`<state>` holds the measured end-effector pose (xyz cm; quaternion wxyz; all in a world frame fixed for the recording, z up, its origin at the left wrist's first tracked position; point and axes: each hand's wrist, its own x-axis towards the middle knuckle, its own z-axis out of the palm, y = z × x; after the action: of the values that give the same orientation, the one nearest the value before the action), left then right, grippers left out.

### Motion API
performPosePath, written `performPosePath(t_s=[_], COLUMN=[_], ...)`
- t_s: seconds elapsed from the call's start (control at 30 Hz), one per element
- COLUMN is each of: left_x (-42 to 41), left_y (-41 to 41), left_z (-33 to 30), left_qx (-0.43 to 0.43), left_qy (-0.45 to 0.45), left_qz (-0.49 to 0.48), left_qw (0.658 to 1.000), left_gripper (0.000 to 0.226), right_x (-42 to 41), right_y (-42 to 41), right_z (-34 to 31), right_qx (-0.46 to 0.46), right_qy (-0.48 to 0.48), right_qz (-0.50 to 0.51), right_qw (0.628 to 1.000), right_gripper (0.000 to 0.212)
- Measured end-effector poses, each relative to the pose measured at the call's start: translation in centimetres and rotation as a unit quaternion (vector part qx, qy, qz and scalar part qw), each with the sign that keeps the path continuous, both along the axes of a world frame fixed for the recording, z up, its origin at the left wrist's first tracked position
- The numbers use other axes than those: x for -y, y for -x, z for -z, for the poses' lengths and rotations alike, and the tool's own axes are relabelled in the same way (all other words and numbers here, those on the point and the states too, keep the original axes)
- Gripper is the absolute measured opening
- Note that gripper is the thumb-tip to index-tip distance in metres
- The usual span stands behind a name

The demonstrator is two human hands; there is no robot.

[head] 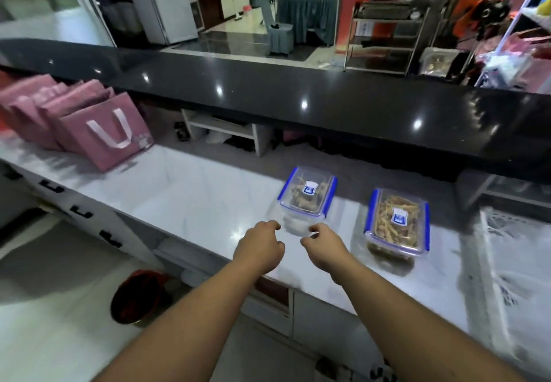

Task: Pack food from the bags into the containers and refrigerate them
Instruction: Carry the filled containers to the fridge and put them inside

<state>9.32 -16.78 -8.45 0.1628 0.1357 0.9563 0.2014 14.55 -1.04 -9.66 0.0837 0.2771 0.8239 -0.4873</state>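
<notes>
Pink bags, red bin (floor), lace cloth

Two clear lidded plastic containers with blue clips on the white marble counter, the left container beside the right container; pink paper gift bags far left; black raised ledge behind; both hands before the left container

2 lidded blue-clipped containers, food-filled, on counter.
</notes>
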Motion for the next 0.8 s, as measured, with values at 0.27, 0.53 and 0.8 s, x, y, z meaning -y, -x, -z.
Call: performPosePath(t_s=[0.27, 0.53, 0.8], left_x=[-4.4, -7.2, -10.1], left_y=[7.9, 14.2, 20.7], left_z=[-0.4, 1.3, 3.5], left_qx=[0.013, 0.034, 0.09], left_qy=[0.011, 0.015, -0.034], left_qz=[-0.04, -0.034, -0.011], left_qw=[0.999, 0.999, 0.995], left_gripper=[0.051, 0.047, 0.037], right_x=[-7.3, -10.5, -11.7], right_y=[8.3, 12.2, 14.9], right_z=[0.8, 2.7, 4.2], right_qx=[-0.009, 0.039, 0.069], right_qy=[-0.019, 0.016, 0.048], right_qz=[0.057, 0.114, 0.185], right_qw=[0.998, 0.993, 0.979], right_gripper=[0.047, 0.06, 0.064])
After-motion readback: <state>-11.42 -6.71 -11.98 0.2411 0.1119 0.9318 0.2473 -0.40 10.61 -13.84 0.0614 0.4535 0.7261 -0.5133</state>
